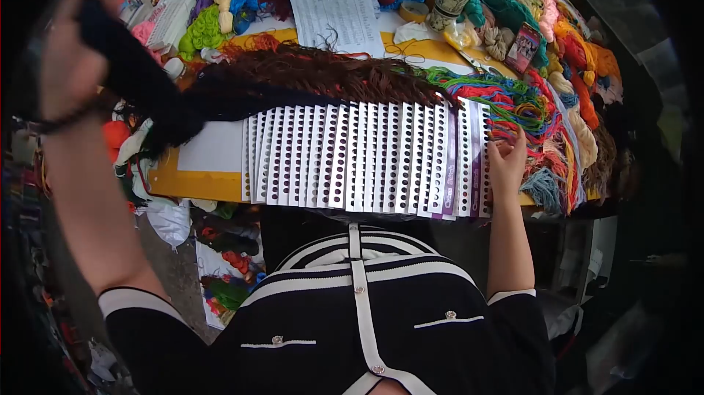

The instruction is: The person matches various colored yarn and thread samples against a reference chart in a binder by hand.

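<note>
Yellow table (166,178) underlies the card row (370,164). Black thread (139,57) skirts its far edge, then slants beyond its left end to the person's left hand (73,65), closed round it. Right hand (507,166), half-curled, at row's right end; hold cannot be told.

The left hand (75,57), blurred, is raised at the left with black yarn (158,90) that trails down onto the cards' upper left ends. The right hand (507,162) touches the right edge of a row of overlapping white punched cards (359,160) on the yellow tabletop (198,184). Brown yarn (323,76) lies along the cards' tops, with multicoloured yarn (524,109) beside the right hand. Farther back are a printed sheet (334,10), a lidded cup (449,0), scissors (475,63) and a phone (524,48).
</note>
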`<action>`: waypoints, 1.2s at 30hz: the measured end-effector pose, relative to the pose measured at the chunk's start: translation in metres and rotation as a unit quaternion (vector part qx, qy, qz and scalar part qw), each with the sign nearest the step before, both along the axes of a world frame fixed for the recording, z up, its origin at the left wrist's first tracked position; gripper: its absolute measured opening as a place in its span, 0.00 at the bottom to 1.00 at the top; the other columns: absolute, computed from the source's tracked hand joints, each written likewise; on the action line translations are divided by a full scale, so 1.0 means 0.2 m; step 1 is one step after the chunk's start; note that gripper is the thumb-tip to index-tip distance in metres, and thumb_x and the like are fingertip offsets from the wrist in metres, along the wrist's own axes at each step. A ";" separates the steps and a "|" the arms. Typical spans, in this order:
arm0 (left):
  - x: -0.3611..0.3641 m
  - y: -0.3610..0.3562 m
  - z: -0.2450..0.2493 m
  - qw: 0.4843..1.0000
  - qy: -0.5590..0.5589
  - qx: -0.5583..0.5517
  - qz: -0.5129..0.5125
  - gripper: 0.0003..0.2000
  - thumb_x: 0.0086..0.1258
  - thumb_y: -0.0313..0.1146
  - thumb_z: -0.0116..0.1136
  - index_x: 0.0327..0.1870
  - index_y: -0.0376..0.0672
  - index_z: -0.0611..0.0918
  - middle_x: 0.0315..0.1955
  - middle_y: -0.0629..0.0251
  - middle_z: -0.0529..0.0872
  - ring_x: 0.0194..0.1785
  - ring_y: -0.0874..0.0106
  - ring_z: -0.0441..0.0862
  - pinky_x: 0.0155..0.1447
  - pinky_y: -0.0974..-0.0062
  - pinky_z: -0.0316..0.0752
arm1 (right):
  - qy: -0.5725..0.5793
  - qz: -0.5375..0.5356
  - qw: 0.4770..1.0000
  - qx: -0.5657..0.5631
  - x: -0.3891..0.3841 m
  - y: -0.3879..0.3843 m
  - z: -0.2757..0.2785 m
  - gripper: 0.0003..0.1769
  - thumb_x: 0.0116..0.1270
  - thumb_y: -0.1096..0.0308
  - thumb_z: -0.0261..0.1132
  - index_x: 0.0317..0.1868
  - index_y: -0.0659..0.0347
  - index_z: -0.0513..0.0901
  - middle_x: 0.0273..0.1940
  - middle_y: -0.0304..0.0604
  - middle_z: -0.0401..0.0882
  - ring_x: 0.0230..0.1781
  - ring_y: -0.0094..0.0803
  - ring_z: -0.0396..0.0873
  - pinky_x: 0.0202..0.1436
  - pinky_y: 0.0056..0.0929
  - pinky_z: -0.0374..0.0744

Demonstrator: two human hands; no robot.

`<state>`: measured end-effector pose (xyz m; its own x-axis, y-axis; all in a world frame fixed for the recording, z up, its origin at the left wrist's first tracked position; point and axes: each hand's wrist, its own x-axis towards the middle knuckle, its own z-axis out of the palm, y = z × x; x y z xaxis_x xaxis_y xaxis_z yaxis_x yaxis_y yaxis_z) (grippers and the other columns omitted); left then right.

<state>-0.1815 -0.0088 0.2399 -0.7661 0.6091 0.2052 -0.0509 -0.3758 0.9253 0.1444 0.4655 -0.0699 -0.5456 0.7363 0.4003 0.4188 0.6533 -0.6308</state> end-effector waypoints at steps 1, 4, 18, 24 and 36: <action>0.26 0.23 -0.17 0.998 0.044 -0.004 0.053 0.14 0.73 0.37 0.45 0.46 0.34 0.76 0.34 0.67 0.81 0.31 0.80 0.76 0.38 0.84 0.72 | 0.010 -0.016 0.971 0.238 -0.02 -0.06 0.09 0.23 0.65 0.69 0.62 0.59 0.67 0.69 0.42 0.44 0.77 0.39 0.25 0.75 0.43 0.24 0.74; 0.51 0.36 -0.65 0.991 0.006 -0.130 0.034 0.15 0.73 0.36 0.42 0.45 0.34 0.77 0.40 0.61 0.82 0.39 0.76 0.76 0.49 0.81 0.69 | 0.106 0.117 0.987 -0.009 -0.11 -0.26 0.30 0.17 0.68 0.68 0.58 0.55 0.66 0.73 0.45 0.44 0.78 0.44 0.26 0.75 0.49 0.26 0.73; 1.03 0.38 -1.05 0.984 -0.161 -0.076 -0.020 0.26 0.62 0.21 0.49 0.64 0.32 0.64 0.49 0.57 0.78 0.38 0.72 0.80 0.39 0.79 0.78 | -0.039 0.509 0.564 -0.649 -0.46 -1.18 0.53 0.10 0.67 0.71 0.60 0.42 0.70 0.80 0.29 0.40 0.79 0.24 0.23 0.75 0.32 0.19 0.74; 1.04 0.36 -1.07 0.989 -0.117 -0.092 -0.014 0.26 0.60 0.23 0.51 0.63 0.32 0.67 0.46 0.60 0.79 0.29 0.75 0.78 0.37 0.81 0.76 | -0.003 0.487 0.578 -0.655 -0.44 -1.17 0.49 0.08 0.67 0.71 0.59 0.38 0.69 0.80 0.33 0.40 0.80 0.32 0.22 0.78 0.41 0.19 0.77; 1.05 0.39 -1.08 0.985 -0.150 -0.067 0.057 0.20 0.64 0.25 0.45 0.57 0.29 0.72 0.46 0.59 0.81 0.40 0.74 0.81 0.33 0.80 0.78 | 0.027 0.462 0.583 -0.667 -0.42 -1.13 0.49 0.08 0.66 0.73 0.60 0.41 0.68 0.81 0.40 0.40 0.81 0.39 0.23 0.79 0.48 0.23 0.77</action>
<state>0.0280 0.0695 0.0240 -0.8447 0.5223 -0.1172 -0.2942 -0.2701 0.9168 0.0599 0.2394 0.0283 -0.9697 -0.1871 -0.1573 0.2323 -0.5046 -0.8315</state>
